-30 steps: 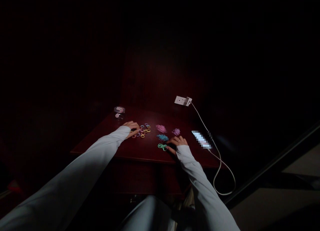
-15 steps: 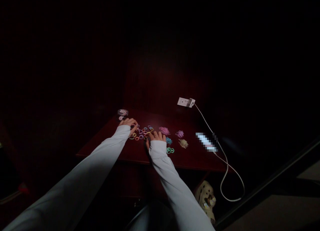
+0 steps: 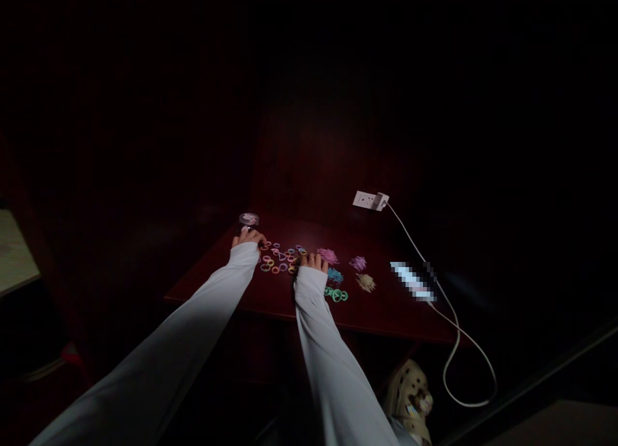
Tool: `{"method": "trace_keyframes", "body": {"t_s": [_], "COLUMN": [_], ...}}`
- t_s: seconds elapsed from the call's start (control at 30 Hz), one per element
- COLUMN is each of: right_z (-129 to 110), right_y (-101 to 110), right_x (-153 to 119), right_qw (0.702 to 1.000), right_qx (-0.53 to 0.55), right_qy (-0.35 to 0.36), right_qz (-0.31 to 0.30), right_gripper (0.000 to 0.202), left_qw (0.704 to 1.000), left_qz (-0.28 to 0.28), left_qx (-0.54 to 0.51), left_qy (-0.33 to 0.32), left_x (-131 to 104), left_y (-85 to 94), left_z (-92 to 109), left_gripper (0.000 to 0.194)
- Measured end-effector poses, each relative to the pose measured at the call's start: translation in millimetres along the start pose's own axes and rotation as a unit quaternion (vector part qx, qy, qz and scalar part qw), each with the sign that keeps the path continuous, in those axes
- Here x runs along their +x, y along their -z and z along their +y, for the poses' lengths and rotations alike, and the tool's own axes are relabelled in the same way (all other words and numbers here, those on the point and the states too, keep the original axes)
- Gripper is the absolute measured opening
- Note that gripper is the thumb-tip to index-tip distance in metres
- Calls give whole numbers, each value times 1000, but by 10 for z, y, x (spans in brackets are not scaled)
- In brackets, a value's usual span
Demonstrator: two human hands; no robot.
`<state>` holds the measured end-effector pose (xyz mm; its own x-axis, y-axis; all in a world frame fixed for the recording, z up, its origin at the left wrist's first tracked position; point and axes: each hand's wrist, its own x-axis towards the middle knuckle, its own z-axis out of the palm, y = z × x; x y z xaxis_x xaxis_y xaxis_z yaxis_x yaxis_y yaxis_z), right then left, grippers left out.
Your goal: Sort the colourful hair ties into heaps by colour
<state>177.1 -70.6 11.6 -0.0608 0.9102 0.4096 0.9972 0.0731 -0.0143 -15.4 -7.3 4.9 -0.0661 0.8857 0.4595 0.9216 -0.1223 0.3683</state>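
Note:
Small coloured elastic hair bands [image 3: 283, 268] lie scattered on the dark red table, between my two hands. My left hand [image 3: 248, 238] is at their left edge, just in front of a round clear container [image 3: 249, 219]; its fingers are apart and I see nothing in them. Palm down, my right hand [image 3: 313, 262] rests at the right edge of the bands, fingers spread, fingertips partly hidden. Close to it are a pink pile [image 3: 327, 256], a blue pile [image 3: 335, 276] and some green bands [image 3: 337, 295].
Farther right are a purple pile [image 3: 358, 263] and a cream pile [image 3: 365, 282]. A blurred-out bright device [image 3: 412, 281] joins a white cable [image 3: 454, 317] running from a wall socket [image 3: 369, 200]. A beige clog [image 3: 409, 394] shows below the table [image 3: 270, 307].
The view has shifted, so the whole scene sits farther right. Against the table, my left hand has moved left towards the clear container. My right hand stays near the pink pile.

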Motion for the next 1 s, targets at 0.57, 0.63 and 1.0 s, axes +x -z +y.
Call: {"method": "trace_keyframes", "body": {"t_s": [0.57,0.63,1.0], "right_z": [-3,-4,-4], "right_y": [49,55,-26], "right_x": [-79,-85,-94], "right_qw": [999,999,999], "right_qx": [26,25,40], "right_qy": [-2,3,22], "right_qz": [-22,-21,-28], "right_gripper": [44,42,45], "left_qw": [999,999,997], "left_qz": [-5,-2,-25], "left_qx": [-3,-13,-39], "left_qy": [-32,-32,-65], "left_x": [-99,-100,-79], "left_y": [-9,0,18], "left_z": [8,15,27], "left_gripper": [24,25,25]}}
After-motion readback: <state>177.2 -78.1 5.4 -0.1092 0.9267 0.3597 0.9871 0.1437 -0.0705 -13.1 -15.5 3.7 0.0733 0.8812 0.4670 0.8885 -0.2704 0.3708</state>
